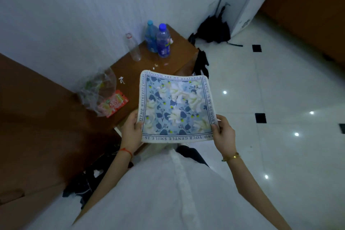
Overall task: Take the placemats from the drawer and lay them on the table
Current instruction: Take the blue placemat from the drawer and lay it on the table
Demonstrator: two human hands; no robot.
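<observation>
A square placemat (176,107) with a blue and white flower print and a lettered border is held flat in the air, over the near right corner of the brown wooden table (179,56). My left hand (131,129) grips its near left corner, thumb on top. My right hand (224,134) grips its near right corner. Part of the mat hangs past the table edge over the floor. No drawer shows in the view.
On the table stand two blue-capped bottles (162,42) and an empty clear bottle (133,47). A crumpled plastic bag (97,89) and a red snack packet (115,102) lie at its left. A black bag (212,31) sits on the white tiled floor by the wall.
</observation>
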